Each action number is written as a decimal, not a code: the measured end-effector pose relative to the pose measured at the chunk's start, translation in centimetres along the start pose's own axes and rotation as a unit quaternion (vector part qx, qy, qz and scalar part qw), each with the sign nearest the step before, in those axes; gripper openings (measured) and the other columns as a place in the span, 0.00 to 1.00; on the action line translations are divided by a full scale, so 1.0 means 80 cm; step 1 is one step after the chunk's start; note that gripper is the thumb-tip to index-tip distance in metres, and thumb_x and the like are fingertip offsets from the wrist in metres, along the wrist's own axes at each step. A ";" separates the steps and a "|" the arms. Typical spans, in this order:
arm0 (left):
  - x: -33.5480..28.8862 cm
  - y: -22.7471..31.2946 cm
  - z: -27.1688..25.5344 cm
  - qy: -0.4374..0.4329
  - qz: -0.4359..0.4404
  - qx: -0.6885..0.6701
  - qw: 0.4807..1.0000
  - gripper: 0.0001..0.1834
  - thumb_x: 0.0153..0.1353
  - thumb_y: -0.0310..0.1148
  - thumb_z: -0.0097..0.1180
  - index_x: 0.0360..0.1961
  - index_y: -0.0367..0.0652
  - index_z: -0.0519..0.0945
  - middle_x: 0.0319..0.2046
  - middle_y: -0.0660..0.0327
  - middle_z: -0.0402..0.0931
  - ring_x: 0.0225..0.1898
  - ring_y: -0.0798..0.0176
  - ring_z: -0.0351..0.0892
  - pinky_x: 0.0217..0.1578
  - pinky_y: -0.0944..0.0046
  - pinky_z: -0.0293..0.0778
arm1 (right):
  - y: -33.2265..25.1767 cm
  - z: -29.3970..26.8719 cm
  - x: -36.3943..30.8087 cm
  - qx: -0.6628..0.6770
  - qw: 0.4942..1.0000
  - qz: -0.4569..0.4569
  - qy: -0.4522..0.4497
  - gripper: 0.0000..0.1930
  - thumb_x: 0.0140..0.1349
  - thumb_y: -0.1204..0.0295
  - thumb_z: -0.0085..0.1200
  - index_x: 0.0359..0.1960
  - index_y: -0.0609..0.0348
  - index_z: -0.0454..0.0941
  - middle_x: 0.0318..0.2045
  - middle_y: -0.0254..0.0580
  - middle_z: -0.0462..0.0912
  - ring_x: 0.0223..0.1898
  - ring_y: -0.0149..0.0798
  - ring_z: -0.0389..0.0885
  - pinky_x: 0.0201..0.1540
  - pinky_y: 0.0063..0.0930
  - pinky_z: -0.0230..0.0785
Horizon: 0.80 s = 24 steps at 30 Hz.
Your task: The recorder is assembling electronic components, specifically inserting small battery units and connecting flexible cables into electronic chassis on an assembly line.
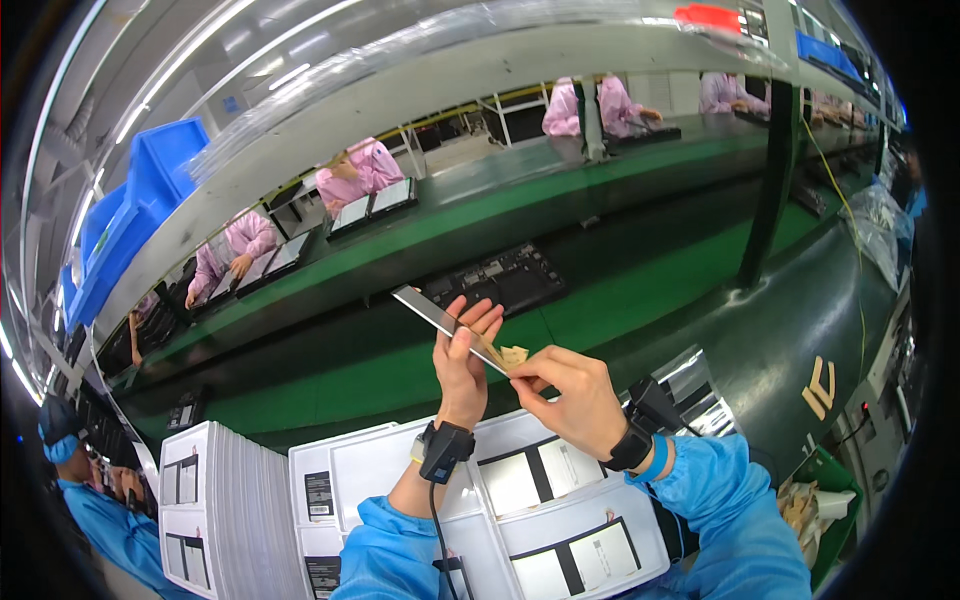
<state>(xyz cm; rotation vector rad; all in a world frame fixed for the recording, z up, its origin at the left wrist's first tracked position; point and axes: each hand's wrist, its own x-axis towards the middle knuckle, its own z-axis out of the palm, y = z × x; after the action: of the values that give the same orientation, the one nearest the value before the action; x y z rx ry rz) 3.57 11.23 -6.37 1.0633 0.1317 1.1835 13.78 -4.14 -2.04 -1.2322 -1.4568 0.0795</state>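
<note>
My left hand (462, 378) is raised above the trays, palm up, holding a thin, flat battery pack (424, 307) seen almost edge-on, silvery with a dark border. The thumb lies over the pack while the other fingers stretch out behind it. At its lower right end, my right hand (572, 398) has thumb and forefinger pinched together. A crumpled tan paper strip (514, 355) sticks up beside these fingertips; whether they grip it too is hidden. Under my hands, a white plastic tray (385, 482) holds several white battery packs (575, 560) with black bands.
A tall stack of white trays (245, 505) stands at the left. Beyond lies an opened laptop base (515, 280) on the green conveyor (640, 290). Tan strips (820, 390) lie on the right bench above a green bin (845, 500) of scraps. Co-workers in pink sit across the line.
</note>
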 end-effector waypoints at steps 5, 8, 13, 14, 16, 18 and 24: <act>-0.006 -0.008 0.003 -0.037 -0.024 0.016 0.999 0.40 0.70 0.39 0.57 0.75 0.30 0.55 0.63 0.37 0.70 0.64 0.42 0.76 0.69 0.48 0.69 | 0.001 -0.007 -0.007 -0.032 0.999 0.032 0.002 0.08 0.54 0.83 0.67 0.36 0.66 0.86 0.29 0.42 0.86 0.29 0.34 0.90 0.35 0.23 0.83; -0.018 0.001 0.017 -0.113 -0.077 -0.001 0.991 0.44 0.70 0.49 0.54 0.76 0.31 0.53 0.64 0.37 0.70 0.64 0.42 0.76 0.68 0.47 0.70 | 0.004 -0.031 -0.010 -0.009 0.994 0.105 0.017 0.06 0.54 0.81 0.68 0.34 0.65 0.85 0.28 0.39 0.87 0.30 0.30 0.89 0.36 0.22 0.83; -0.017 0.025 0.011 -0.150 -0.213 -0.095 0.961 0.56 0.62 0.68 0.45 0.76 0.29 0.53 0.64 0.36 0.71 0.57 0.38 0.82 0.63 0.45 0.75 | -0.014 -0.143 -0.039 0.037 0.973 0.181 0.138 0.06 0.60 0.85 0.62 0.39 0.68 0.83 0.34 0.40 0.87 0.37 0.29 0.87 0.40 0.23 0.82; -0.014 0.024 0.006 -0.134 -0.209 -0.097 0.964 0.55 0.63 0.68 0.44 0.75 0.28 0.54 0.63 0.35 0.72 0.55 0.37 0.83 0.63 0.44 0.75 | -0.022 -0.177 -0.054 -0.007 0.971 0.173 0.167 0.06 0.61 0.85 0.61 0.39 0.67 0.82 0.33 0.40 0.86 0.36 0.28 0.86 0.40 0.22 0.81; -0.008 0.020 0.004 -0.123 -0.221 -0.076 0.965 0.52 0.63 0.66 0.44 0.71 0.28 0.59 0.61 0.35 0.74 0.52 0.37 0.84 0.59 0.44 0.77 | -0.046 -0.258 -0.100 -0.082 0.956 0.198 0.200 0.03 0.63 0.83 0.59 0.38 0.66 0.80 0.32 0.37 0.84 0.33 0.26 0.83 0.38 0.20 0.78; -0.002 0.010 0.001 -0.112 -0.241 -0.064 0.962 0.48 0.64 0.64 0.44 0.68 0.28 0.63 0.59 0.36 0.76 0.48 0.38 0.85 0.55 0.44 0.78 | -0.067 -0.338 -0.163 -0.143 0.931 0.240 0.233 0.02 0.66 0.81 0.57 0.39 0.64 0.79 0.30 0.34 0.84 0.30 0.23 0.81 0.36 0.18 0.75; 0.004 0.004 -0.025 -0.119 -0.271 -0.011 0.955 0.44 0.67 0.62 0.43 0.65 0.29 0.69 0.59 0.39 0.77 0.41 0.48 0.86 0.45 0.54 0.81 | -0.102 -0.456 -0.353 -0.409 0.795 0.370 0.253 0.04 0.56 0.79 0.60 0.33 0.63 0.84 0.26 0.35 0.86 0.29 0.27 0.84 0.35 0.21 0.76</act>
<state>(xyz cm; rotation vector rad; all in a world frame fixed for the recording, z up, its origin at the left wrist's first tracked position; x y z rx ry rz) 2.29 12.69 -7.05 1.0529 0.2061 0.5560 29.99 -48.02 -4.00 -2.2732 -0.4259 -0.3737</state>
